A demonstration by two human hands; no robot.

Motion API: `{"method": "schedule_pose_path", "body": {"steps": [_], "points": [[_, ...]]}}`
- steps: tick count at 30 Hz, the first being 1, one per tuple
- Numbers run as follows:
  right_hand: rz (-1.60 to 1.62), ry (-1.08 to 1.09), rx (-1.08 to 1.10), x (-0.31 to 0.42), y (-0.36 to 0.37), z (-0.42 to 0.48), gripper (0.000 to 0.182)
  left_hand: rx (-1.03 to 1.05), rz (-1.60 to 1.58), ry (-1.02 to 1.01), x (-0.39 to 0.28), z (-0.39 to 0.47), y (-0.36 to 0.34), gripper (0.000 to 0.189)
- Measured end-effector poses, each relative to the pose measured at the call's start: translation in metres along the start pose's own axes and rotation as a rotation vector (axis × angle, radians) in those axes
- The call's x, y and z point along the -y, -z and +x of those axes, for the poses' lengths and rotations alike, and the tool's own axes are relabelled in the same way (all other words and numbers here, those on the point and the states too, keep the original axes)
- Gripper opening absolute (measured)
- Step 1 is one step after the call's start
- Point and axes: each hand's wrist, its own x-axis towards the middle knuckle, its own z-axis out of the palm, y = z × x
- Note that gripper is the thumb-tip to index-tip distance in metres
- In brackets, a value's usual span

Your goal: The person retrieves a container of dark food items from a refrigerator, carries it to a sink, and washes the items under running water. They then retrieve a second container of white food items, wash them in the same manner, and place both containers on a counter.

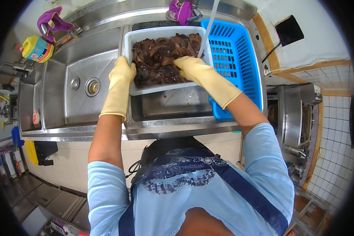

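Note:
A white plastic tub [167, 29] rests over the right-hand sink basin, filled with dark brown, wet, slippery-looking pieces of food [156, 59] in water. My left hand [122, 70], in a pale yellow rubber glove, grips the tub's left rim. In a matching glove, my right hand [191, 67] reaches into the tub's right part among the brown pieces; its fingertips are partly hidden, so its hold is unclear. Beside it a white stream or hose [209, 28] comes down from above into the tub. A blue slotted plastic basket [247, 67] stands against the tub's right side.
Left of the tub is a steel sink basin [88, 67] with a drain. A yellow jug [37, 49] and a purple cloth [51, 23] on a tap are at the back left. Another purple cloth [181, 11] hangs behind the tub. The steel front edge [177, 126] crosses before me.

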Motion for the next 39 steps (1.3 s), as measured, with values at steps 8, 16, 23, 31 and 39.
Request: {"method": "schedule_pose_path", "body": {"steps": [8, 16, 23, 31, 39], "points": [[0.067, 0.081, -0.085, 0.022, 0.006, -0.015, 0.056, -0.007, 0.026, 0.022, -0.005, -0.005, 0.005, 0.045], [0.136, -0.169, -0.386, -0.033, 0.016, -0.083, 0.037, 0.029, 0.002, 0.049, -0.003, 0.001, -0.001, 0.044], [0.306, -0.539, -0.430, -0.092, -0.001, -0.057, 0.066, 0.068, 0.039, 0.054, -0.010, 0.010, 0.002, 0.046], [0.239, -0.550, -0.444, -0.091, 0.029, -0.012, 0.070, 0.114, 0.033, 0.112, -0.007, 0.017, 0.006, 0.047], [-0.028, -0.244, -0.676, -0.099, 0.085, 0.037, 0.061, 0.153, 0.069, 0.115, -0.017, 0.015, 0.010, 0.047]]}}
